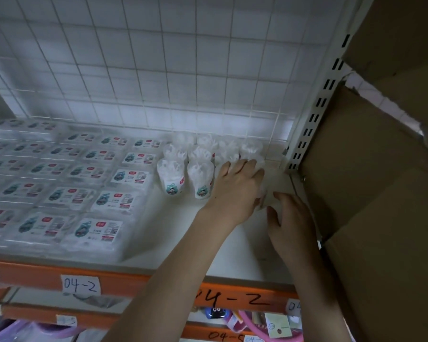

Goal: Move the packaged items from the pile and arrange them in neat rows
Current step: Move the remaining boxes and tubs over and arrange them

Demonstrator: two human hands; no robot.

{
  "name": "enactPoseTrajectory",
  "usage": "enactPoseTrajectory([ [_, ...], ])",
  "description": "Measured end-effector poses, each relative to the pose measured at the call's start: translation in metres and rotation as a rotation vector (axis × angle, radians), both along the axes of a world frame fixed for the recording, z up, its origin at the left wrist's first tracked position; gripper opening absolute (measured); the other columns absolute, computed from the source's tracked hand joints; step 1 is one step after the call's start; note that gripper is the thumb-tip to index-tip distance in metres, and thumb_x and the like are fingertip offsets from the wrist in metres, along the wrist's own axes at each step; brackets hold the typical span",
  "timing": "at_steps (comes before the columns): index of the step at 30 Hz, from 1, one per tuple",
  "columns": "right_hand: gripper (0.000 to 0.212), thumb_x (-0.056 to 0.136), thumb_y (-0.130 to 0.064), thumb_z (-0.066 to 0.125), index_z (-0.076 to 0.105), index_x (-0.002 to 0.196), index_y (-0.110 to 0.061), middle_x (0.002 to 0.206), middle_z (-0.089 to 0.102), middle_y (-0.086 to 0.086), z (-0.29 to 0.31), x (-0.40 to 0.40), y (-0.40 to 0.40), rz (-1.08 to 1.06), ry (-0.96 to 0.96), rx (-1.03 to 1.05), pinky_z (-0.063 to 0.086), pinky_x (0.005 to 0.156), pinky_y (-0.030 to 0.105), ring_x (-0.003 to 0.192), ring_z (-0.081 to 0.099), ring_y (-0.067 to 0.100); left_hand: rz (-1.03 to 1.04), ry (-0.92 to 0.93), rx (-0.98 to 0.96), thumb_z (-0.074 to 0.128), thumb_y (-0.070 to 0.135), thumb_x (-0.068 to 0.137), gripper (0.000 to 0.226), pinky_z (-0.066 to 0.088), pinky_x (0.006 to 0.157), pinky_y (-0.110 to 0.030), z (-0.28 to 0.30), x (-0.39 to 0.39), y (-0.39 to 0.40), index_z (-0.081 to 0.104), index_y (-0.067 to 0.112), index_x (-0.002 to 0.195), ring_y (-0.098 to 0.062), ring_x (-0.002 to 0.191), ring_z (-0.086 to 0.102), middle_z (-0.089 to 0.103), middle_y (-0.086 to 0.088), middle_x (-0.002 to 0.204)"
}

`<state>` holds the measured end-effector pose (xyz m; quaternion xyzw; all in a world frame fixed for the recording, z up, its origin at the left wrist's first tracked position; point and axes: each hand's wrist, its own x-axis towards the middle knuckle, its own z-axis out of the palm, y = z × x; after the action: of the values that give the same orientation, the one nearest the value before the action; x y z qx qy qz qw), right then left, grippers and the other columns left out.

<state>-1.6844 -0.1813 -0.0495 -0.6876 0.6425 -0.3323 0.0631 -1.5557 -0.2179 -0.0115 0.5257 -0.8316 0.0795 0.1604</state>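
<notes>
Packets (200, 177) in white wrap are stood in short rows at the back of a white shelf (173, 233), just left of the left hand (235, 191). A blurred packet (263, 193) is pressed between the left hand's extended fingers and the right hand (290, 223), whose fingers are loosely spread. Flat labelled packs (97, 233) are laid in rows farther left; a wire grid (158, 70) is seen behind and cardboard boxes (371, 169) to the right.

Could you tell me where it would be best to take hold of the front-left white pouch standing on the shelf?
Probably around the front-left pouch's plain middle, below its gathered top, coming from the front, open shelf edge. Flat packs crowd its left and another pouch its right, so fingers fit best from there.
</notes>
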Motion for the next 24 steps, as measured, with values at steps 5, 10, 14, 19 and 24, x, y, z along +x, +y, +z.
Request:
enactPoseTrajectory([
  [5,0.023,0.081,0.0,0.06,0.06,0.104,0.002,0.105,0.061,0.02,0.016,0.026,0.008,-0.034,0.008,-0.113,0.042,0.084,0.037,0.101,0.054,0.037,0.065,0.094,0.034,0.056,0.032,0.088,0.063,0.016,0.109,-0.035,0.016,0.052,0.03,0.029,0.013,0.142,-0.02,0.136,0.024,0.031,-0.002,0.146],
  [10,0.027,0.077,0.002,0.064,0.062,0.104,0.003,0.101,0.061,0.023,0.027,0.089,0.025,-0.027,0.01,-0.209,0.049,0.075,0.038,0.088,0.059,0.04,0.249,0.183,0.004,0.053,0.038,0.089,0.056,0.022,0.107,-0.035,0.014,0.155,0.079,0.035,0.019,0.139,-0.019,0.134,0.03,0.036,0.001,0.143],
  [14,0.029,0.08,-0.002,0.062,0.061,0.108,0.005,0.104,0.061,0.025,0.027,0.155,0.042,-0.055,0.045,-0.175,0.048,0.08,0.043,0.097,0.058,0.042,0.386,0.23,-0.003,0.06,0.031,0.087,0.048,0.033,0.101,-0.043,0.007,0.253,0.128,0.049,0.013,0.131,-0.028,0.127,0.042,0.048,-0.007,0.135],
  [19,0.033,0.086,-0.009,0.057,0.057,0.118,0.0,0.115,0.058,0.02,0.026,0.27,0.081,0.017,-0.029,-0.143,0.042,0.089,0.039,0.109,0.051,0.037,0.455,0.266,-0.02,0.073,0.021,0.075,0.039,0.047,0.082,-0.052,-0.006,0.364,0.184,0.064,0.007,0.111,-0.037,0.102,0.06,0.064,-0.014,0.111],
  [24,0.034,0.088,-0.012,0.055,0.055,0.121,-0.003,0.119,0.056,0.015,0.02,0.414,0.129,0.217,-0.083,-0.134,0.038,0.095,0.034,0.115,0.047,0.032,0.553,0.257,0.037,0.05,0.037,0.076,0.039,0.055,0.07,-0.046,-0.018,0.482,0.253,0.066,0.012,0.102,-0.033,0.085,0.065,0.068,-0.009,0.099],
])
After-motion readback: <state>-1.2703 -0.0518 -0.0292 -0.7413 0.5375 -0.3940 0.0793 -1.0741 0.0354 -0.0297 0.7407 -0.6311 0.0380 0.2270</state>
